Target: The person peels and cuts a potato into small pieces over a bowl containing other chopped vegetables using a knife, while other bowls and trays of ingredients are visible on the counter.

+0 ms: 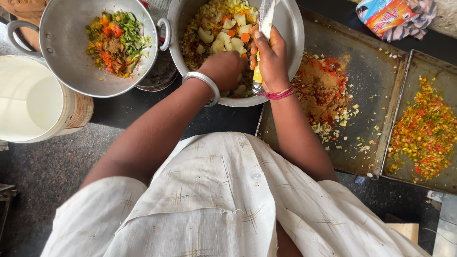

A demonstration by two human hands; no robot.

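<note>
Right hand (pixel 270 59) is closed around a silvery packet (pixel 265 19), long axis upright and tilted slightly away from the body, its lower end over the near rim of the large metal bowl (pixel 290 28). Left hand (pixel 223 69) is curled in a loose fist inside that bowl — whether it holds anything cannot be told. The chopped vegetables (pixel 219 28) lie just ahead of both hands; the left is the nearer. On the dark tabletop (pixel 47 166): a smaller pot (pixel 62 52) to the left, a tray (pixel 376 76) with spice powder to the right.
</note>
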